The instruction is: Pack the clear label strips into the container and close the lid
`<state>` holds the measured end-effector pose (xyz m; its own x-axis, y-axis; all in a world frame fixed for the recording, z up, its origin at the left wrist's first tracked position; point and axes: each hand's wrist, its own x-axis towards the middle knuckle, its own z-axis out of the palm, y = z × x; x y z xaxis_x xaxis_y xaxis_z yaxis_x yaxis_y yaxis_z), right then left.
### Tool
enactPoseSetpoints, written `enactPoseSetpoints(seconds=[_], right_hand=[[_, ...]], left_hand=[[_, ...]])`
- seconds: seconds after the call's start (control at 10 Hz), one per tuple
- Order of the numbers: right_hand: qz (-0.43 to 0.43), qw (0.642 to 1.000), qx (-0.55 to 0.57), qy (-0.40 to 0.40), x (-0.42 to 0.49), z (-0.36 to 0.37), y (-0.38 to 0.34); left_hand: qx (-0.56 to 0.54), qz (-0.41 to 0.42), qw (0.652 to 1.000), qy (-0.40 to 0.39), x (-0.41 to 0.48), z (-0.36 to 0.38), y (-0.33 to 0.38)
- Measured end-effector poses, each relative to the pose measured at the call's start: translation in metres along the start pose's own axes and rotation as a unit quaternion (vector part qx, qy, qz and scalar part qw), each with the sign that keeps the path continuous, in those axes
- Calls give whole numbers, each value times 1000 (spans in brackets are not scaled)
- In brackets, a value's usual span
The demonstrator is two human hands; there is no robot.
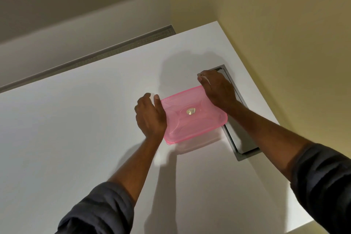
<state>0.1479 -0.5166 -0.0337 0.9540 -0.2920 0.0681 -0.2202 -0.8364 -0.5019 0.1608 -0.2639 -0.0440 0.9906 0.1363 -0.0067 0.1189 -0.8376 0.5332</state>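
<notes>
Pink lid (191, 114) sits on the container; left hand (150, 116), grip open, steadies its near-left edge, while right hand (218, 91) pinches a clear strip (207, 80) beyond its far corner.

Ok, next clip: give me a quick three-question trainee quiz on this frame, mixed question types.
1. True or false: the pink lid is lying on the table apart from the container.
2. Which hand rests at the lid's far right corner, over the grey panel? A) left hand B) right hand C) neither
3. Fill in: the left hand is at the lid's ____ edge.

Key
1. False: the lid sits on top of the container.
2. B: the right hand is there, with something thin and pale at its fingers, too blurred to identify.
3. Left.
</notes>
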Motion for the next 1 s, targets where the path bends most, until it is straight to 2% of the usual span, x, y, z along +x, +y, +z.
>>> enactPoseSetpoints(seconds=[0.1,0.2,0.7,1.0], right_hand=[[-79,997,-2,-13,-38,-5,11],[-92,991,-48,-81,-70,-4,19],[-115,986,-94,-72,-77,6,23],[-101,969,-170,-145,-76,-9,10]], left_hand=[[57,148,987,-29,-37,1,-9],[63,180,976,-104,-57,2,-12],[54,203,973,-99,-61,12,-21],[102,188,968,-129,-62,-9,-12]])
